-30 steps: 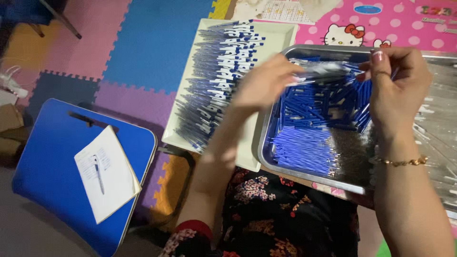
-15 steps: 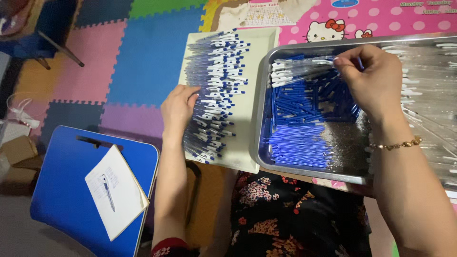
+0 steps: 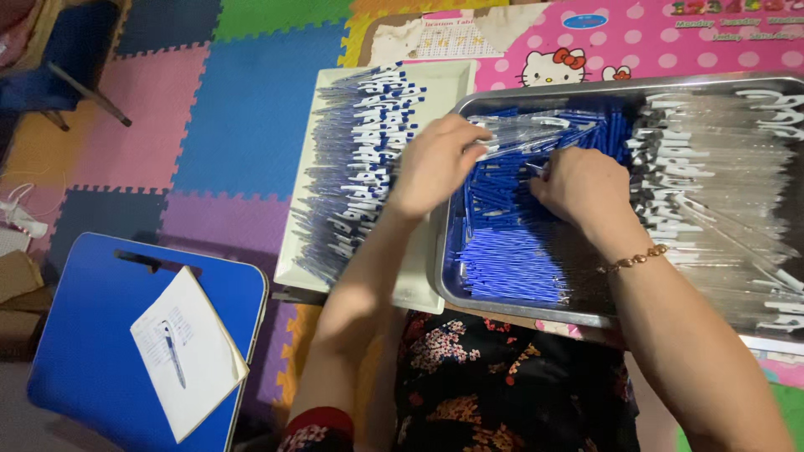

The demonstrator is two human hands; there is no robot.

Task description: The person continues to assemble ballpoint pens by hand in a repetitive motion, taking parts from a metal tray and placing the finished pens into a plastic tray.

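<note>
At the far left we see a blue folding board [image 3: 84, 335] on the foam floor mat [image 3: 243, 125], with a white notepad [image 3: 188, 360] and a pen [image 3: 174, 356] lying on it. Next comes a white tray [image 3: 419, 289] packed with assembled pens [image 3: 356, 167], blue caps pointing right. Our left hand [image 3: 435, 163] reaches across the tray's edge into the steel tray [image 3: 444, 276]; its grip is pinched narrow on a clear pen barrel [image 3: 536, 125] above the blue refills [image 3: 511, 264]. Just beside it, our right hand [image 3: 586, 184], a bracelet [image 3: 636, 259] at the wrist, presses fingers down among the refills; we cannot tell what its grip holds. Clear barrels [image 3: 720, 184] fill the tray's right side.
</note>
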